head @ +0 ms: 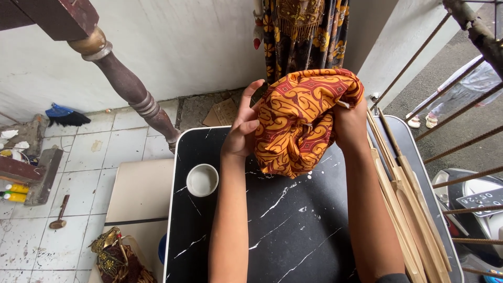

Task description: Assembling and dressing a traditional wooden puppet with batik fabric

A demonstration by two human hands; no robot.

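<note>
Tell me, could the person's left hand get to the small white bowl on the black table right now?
Probably yes. The white bowl sits on the black marble-look table just below and beside the left hand, with nothing between them, though that hand is holding the orange patterned cloth.

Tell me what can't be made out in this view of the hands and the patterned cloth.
- Head view: what, if anything, the orange patterned cloth wraps; its folds hide it.
- Right hand: fingers buried in the cloth, so its grip is unclear.
- Left hand: its palm faces away, against the cloth.
- White cup on the black marble table: contents too pale to tell.
- Wooden sticks: cut off by the bottom edge.
</note>
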